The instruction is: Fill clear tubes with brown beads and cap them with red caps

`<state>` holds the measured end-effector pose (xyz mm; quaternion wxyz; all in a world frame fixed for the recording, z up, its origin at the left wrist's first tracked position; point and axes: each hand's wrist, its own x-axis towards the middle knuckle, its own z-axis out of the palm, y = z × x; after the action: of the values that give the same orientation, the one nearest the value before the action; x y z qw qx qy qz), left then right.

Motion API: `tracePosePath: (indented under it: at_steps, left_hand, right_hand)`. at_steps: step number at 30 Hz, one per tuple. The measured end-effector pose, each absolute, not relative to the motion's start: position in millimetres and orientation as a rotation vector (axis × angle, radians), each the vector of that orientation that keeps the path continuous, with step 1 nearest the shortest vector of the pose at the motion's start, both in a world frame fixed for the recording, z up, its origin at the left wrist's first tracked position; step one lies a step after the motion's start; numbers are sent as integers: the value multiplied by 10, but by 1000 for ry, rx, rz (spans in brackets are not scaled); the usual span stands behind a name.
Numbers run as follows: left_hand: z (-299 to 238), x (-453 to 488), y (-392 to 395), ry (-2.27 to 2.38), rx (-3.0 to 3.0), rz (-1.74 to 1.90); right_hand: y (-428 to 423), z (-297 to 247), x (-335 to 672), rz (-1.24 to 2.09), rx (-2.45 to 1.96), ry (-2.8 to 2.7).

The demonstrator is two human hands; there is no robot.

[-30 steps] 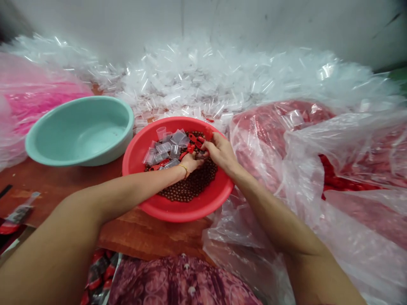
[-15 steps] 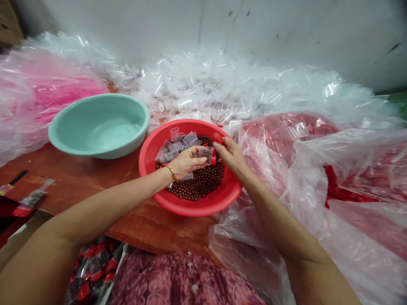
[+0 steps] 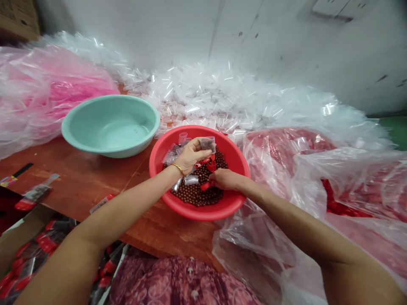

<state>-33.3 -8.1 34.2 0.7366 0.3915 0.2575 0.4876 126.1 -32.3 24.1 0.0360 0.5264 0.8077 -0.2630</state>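
Right hand [image 3: 224, 179] now lower, at round brown beads [image 3: 195, 195], pinching red plastic piece [image 3: 205, 186]; left hand [image 3: 188, 158] pinches clear plastic cup [image 3: 208, 144], both held

Beyond the reddish-brown table [image 3: 79, 178] rises a pale wall [image 3: 152, 34] (streaked and spotted with dark marks), bearing a white plate [image 3: 337, 7] past the table's far right; a brown box [image 3: 19, 19] sits past its far left.

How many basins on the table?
2: a teal basin at left and a red basin to its right, with brown beads in it. Others could be hidden behind the plastic bags.
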Motion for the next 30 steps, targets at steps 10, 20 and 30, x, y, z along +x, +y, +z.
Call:
tracePosePath:
  at_steps: [10,20,30]
  left_hand:
    - [322,-260,-129,641,997,985]
    - [245,-247,-121,638,1245,956]
    - [432,-283,-214,520,1151,907]
  right_hand:
    - [-171,866,1425,-1192,2296,2925]
    - [-200,1014,1380,-1239,1770,2867]
    - [-339,850,1484,-1873,2285,2519]
